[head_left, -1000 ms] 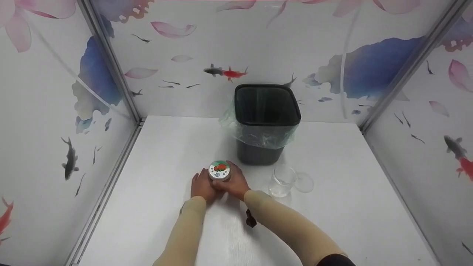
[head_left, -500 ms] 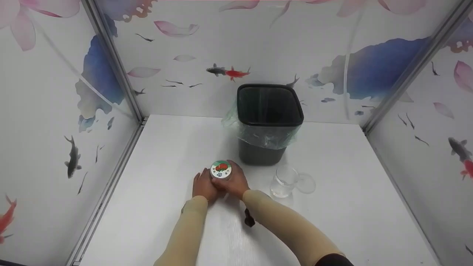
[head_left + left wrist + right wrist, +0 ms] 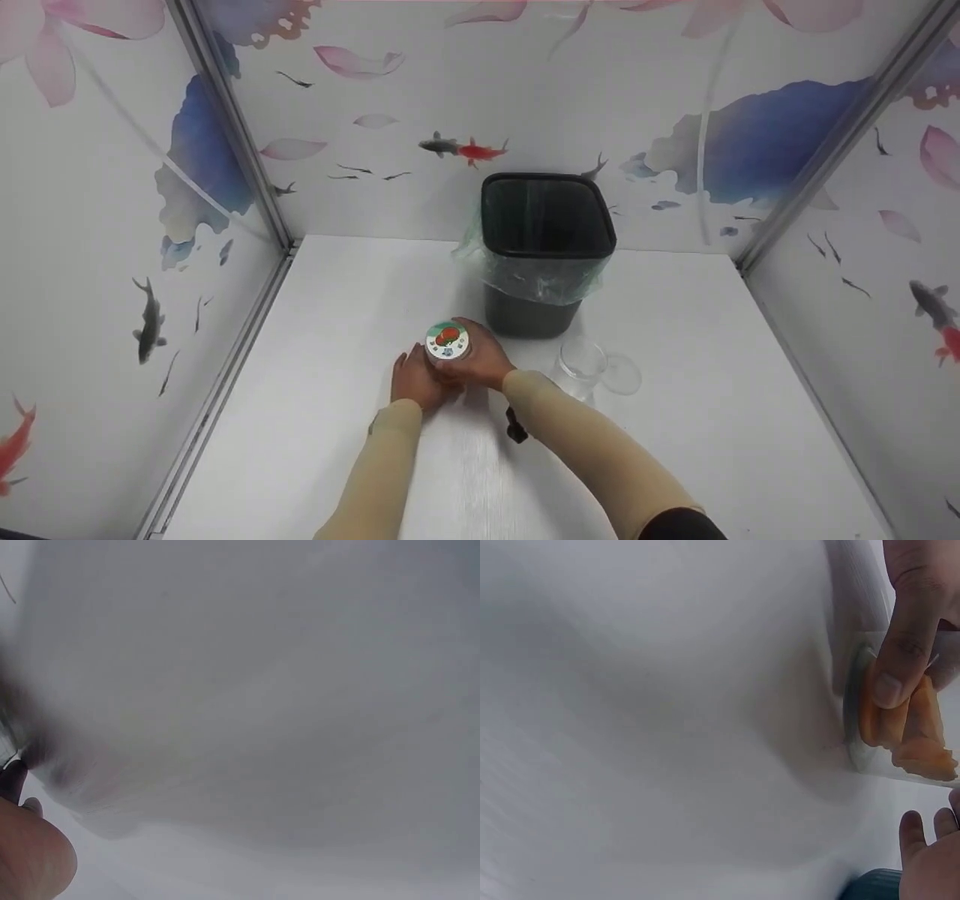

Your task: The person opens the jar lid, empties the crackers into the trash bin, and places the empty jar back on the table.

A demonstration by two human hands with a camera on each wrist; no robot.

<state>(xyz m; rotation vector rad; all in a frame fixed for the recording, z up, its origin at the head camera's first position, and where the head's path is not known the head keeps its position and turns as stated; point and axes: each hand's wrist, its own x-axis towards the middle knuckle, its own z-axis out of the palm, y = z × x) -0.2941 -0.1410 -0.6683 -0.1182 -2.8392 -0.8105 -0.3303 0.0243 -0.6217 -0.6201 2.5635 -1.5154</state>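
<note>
Right hand (image 3: 480, 358) wraps our jar (image 3: 448, 346) near its printed lid | left hand (image 3: 412, 381) grips the jar's base | jar stands just in front of the bin (image 3: 546, 247) | step, we judge: loosening the lid | next: steady base, twisting grip.

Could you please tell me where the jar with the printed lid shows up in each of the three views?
Head: jar at centre, between both hands, before the bin.
Left wrist: not visible.
Right wrist: right edge, orange contents, a finger across it.
Shared landmark: white table.
</note>
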